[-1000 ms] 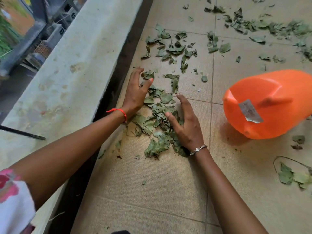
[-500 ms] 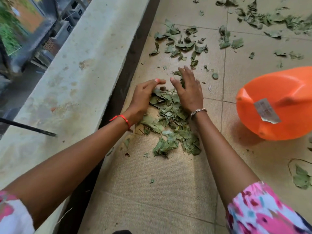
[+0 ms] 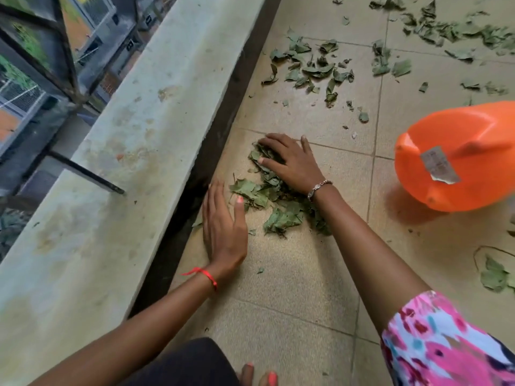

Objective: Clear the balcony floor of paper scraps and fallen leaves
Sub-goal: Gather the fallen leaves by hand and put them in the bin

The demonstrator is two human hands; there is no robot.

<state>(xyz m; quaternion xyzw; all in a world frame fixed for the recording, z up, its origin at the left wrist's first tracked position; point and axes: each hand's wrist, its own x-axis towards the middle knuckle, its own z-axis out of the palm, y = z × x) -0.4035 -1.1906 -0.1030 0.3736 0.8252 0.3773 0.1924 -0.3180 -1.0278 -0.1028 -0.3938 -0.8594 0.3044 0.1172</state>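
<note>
**Left hand (image 3: 224,235) drawn back from the leaf pile (image 3: 278,201), right hand (image 3: 292,162) laid across it**

Since half a second ago the left hand has quit the pile's far side. It lies flat on the floor tiles (image 3: 292,274), fingers straight and together, just beside the pile's near-left edge and close to the foot of the parapet (image 3: 133,151). The right hand has slid left and rests palm down on the pile's far end, fingers spread and lightly bent over the leaves. Scattered leaves (image 3: 312,68) lie toward the floor's far edge and far right corner. At the right edge an orange bucket (image 3: 473,140) lies tipped over, its labelled base facing the camera and its inside hidden.
</note>
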